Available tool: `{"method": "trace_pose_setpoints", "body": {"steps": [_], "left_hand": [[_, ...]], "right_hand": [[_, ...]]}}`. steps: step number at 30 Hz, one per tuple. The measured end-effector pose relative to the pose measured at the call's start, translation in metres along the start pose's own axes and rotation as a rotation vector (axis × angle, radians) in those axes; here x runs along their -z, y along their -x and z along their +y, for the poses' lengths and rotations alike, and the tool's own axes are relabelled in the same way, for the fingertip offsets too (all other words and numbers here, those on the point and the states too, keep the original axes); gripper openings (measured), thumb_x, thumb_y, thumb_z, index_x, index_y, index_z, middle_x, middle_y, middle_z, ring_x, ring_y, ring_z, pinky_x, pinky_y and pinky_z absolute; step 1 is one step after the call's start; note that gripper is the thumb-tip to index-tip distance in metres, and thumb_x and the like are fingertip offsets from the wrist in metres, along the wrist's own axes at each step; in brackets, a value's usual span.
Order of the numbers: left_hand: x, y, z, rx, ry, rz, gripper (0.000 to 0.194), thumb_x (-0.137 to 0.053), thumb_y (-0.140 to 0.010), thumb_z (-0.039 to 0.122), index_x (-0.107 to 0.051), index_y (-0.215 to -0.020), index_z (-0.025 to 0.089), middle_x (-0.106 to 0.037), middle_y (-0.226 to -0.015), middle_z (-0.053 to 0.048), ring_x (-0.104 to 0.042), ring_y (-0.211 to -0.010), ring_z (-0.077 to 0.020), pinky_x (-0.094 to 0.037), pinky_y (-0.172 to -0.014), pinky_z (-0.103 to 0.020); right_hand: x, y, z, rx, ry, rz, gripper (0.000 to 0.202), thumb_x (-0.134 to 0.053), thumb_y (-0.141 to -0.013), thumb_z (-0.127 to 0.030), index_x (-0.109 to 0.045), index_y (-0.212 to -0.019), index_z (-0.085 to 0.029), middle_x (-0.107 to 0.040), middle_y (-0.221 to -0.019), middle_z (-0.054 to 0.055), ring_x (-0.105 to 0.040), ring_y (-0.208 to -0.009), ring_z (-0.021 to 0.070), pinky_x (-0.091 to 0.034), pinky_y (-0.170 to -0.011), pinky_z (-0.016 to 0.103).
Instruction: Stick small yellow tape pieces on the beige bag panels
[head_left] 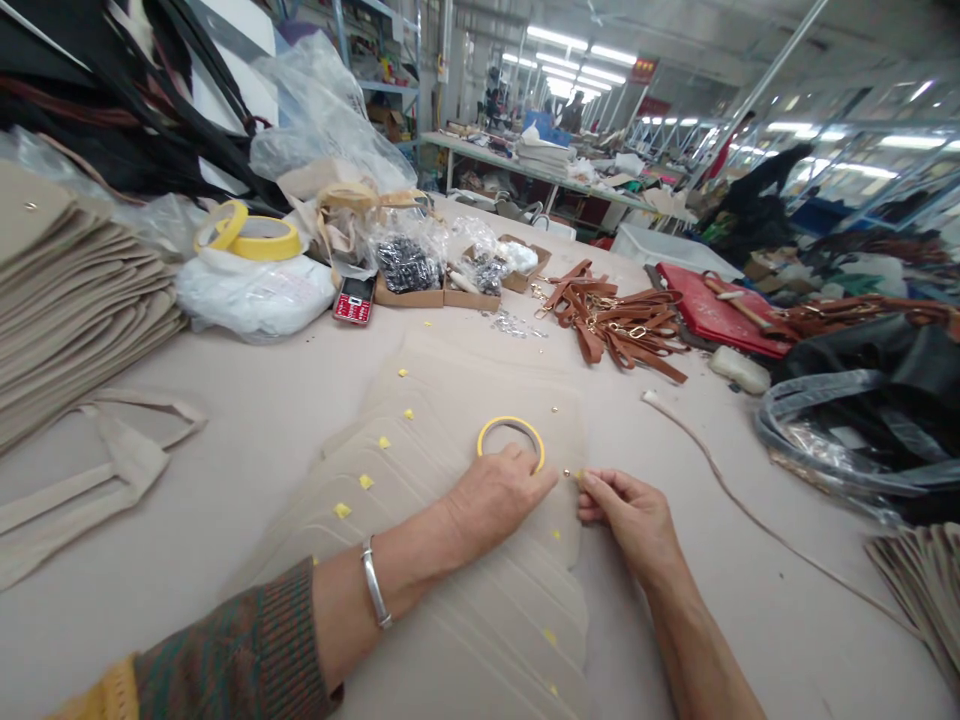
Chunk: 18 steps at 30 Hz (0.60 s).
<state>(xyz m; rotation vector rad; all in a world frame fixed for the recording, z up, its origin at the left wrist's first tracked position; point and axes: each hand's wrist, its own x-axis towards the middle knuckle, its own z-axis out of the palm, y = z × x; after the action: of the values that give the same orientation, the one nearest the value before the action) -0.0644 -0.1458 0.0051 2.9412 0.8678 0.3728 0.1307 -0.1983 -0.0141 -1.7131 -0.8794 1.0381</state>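
My left hand (pixel 499 505) is closed around the lower edge of a roll of yellow tape (pixel 491 426) standing over the beige panels. Opposite it, my right hand (pixel 634 515) pinches a small piece of yellow tape (pixel 580 480) at the right edge of the top panel. A small metal stud (pixel 567 473) sits between the two hands. Overlapping beige panels (pixel 480 385) lie fanned toward me, with bits of yellow tape (pixel 366 482) along their left side and several on the right. My left fingertips are partly hidden behind the hand.
A thick stack of beige pieces (pixel 75 300) rises at left, near a beige strap (pixel 135 460). Behind are a red phone (pixel 354 301), more yellow tape rolls (pixel 266 240), boxes of hardware (pixel 409 295) and brown straps (pixel 600 320). A cord (pixel 720 480) and black bag (pixel 862 400) lie right.
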Motion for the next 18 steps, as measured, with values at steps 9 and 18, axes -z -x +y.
{"method": "trace_pose_setpoints", "body": {"steps": [9,18], "left_hand": [[-0.002,0.0,0.0,0.032,0.014,-0.075,0.01,-0.045,-0.094,0.015,-0.054,-0.097,0.018,-0.057,-0.092,-0.006,-0.053,-0.086,-0.0229,-0.048,-0.065,-0.031],[-0.006,0.001,-0.001,0.067,-0.006,-0.091,0.012,-0.043,-0.093,0.014,-0.054,-0.097,0.019,-0.055,-0.092,-0.007,-0.052,-0.086,-0.023,-0.048,-0.066,-0.031]], "right_hand": [[-0.015,0.003,-0.003,0.242,0.43,0.009,0.033,-0.059,-0.079,-0.049,-0.07,-0.08,-0.017,-0.063,-0.057,0.0,-0.056,-0.05,0.014,-0.047,-0.051,0.025],[-0.019,0.003,-0.002,0.28,0.557,0.158,0.038,-0.059,-0.078,-0.045,-0.062,-0.104,-0.018,-0.068,-0.063,0.001,-0.063,-0.053,0.0185,-0.049,-0.053,0.029]]}}
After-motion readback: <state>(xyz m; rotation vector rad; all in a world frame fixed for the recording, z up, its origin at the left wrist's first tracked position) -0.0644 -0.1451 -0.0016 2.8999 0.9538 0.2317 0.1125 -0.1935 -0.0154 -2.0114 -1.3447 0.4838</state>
